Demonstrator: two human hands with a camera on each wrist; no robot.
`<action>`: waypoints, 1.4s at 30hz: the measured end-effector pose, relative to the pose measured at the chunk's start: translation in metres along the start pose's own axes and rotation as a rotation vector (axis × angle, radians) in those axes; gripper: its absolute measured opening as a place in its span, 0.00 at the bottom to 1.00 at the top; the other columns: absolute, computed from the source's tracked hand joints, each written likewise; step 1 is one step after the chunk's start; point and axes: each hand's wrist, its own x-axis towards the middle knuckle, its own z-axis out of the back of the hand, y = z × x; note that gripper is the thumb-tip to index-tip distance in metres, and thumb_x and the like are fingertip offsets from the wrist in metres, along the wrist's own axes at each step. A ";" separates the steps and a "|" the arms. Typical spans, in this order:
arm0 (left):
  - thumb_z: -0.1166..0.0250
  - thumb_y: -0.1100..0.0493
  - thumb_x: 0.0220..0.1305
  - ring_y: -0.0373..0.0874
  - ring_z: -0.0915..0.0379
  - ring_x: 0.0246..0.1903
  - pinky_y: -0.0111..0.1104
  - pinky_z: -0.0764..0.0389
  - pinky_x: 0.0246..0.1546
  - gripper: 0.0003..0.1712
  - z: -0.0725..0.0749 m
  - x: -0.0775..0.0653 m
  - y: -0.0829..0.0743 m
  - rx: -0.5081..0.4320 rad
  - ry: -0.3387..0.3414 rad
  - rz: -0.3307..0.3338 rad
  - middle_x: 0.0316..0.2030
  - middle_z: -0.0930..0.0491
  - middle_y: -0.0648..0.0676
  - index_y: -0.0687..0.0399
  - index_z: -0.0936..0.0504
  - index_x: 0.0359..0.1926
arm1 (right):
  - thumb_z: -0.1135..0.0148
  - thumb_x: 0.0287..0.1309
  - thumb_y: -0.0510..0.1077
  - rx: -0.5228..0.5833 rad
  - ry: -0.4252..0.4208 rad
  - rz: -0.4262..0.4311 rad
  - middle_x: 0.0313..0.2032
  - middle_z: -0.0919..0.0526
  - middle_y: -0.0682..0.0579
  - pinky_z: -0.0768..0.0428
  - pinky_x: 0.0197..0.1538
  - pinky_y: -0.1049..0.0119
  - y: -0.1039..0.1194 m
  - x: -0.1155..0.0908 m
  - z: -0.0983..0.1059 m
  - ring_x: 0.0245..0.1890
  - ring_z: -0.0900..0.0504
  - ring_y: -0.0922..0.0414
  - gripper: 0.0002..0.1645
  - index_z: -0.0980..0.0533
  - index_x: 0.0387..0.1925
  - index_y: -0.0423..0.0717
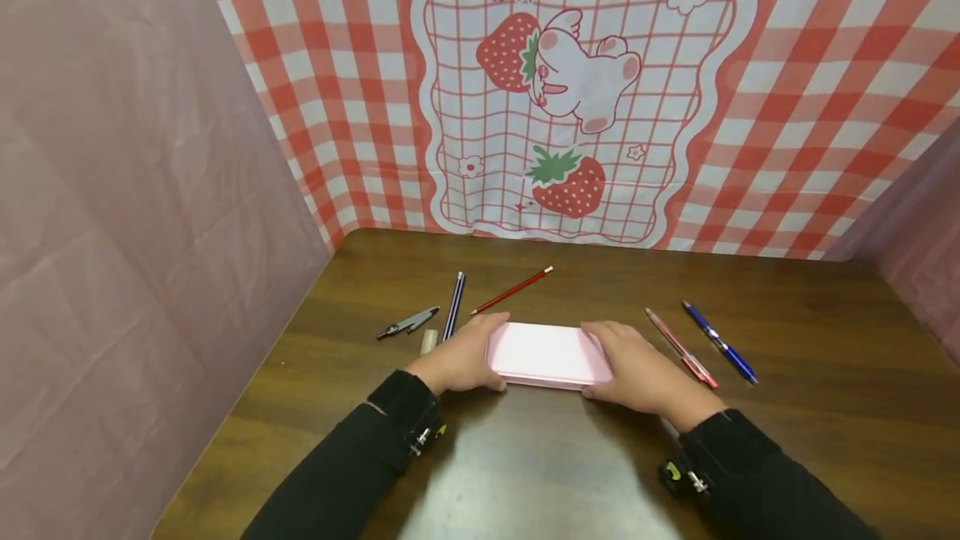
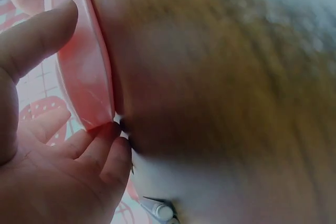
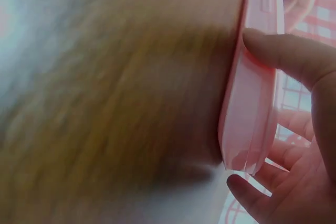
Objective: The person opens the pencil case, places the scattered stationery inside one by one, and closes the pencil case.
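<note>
Nearest you, both hands clamped one pink pencil case [image 1: 548,354] that lay flat and closed on the wooden table [image 1: 825,407]. Your left hand [image 1: 459,355] gripped its left end and your right hand [image 1: 637,372] its right end, thumbs on the near edge, fingers curled over the far edge; gripping both ends steadied the case squarely in front of you.

The head view alone showed the surrounding layout. Beyond your left hand lay a compass [image 1: 407,322], a small eraser [image 1: 428,342] and a dark striped pencil [image 1: 453,306]; a red pencil [image 1: 513,290] lay farther back. To the right of your right hand lay a red pen [image 1: 681,347] and a blue pen [image 1: 720,342], side by side, both clear of the case.

The wrist views added what the head view hid: the case's side profile [image 2: 84,72], its seam [image 3: 252,108] shut, and each thumb pressed against the edge.
</note>
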 end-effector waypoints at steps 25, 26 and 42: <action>0.17 0.59 0.44 0.54 0.36 0.66 0.49 0.34 0.66 0.66 -0.003 -0.025 -0.014 -0.478 -0.187 0.040 0.73 0.40 0.61 0.56 0.47 0.80 | 0.17 0.45 0.54 0.251 -0.081 -0.010 0.62 0.26 0.48 0.30 0.61 0.42 0.004 -0.015 0.015 0.64 0.32 0.47 0.45 0.26 0.65 0.51; 0.17 0.59 0.45 0.54 0.37 0.67 0.50 0.35 0.67 0.68 -0.004 -0.027 -0.016 -0.528 -0.193 0.051 0.74 0.41 0.61 0.56 0.50 0.81 | 0.18 0.46 0.54 0.254 -0.087 -0.003 0.62 0.26 0.49 0.30 0.60 0.42 0.006 -0.016 0.017 0.64 0.32 0.48 0.44 0.26 0.64 0.51; 0.23 0.76 0.47 0.53 0.28 0.57 0.38 0.25 0.57 0.67 -0.023 -0.047 -0.031 -1.184 -0.167 -0.023 0.68 0.37 0.65 0.54 0.56 0.79 | 0.15 0.41 0.52 0.230 -0.182 0.126 0.58 0.23 0.56 0.32 0.58 0.48 0.022 -0.031 0.043 0.60 0.31 0.54 0.42 0.22 0.60 0.54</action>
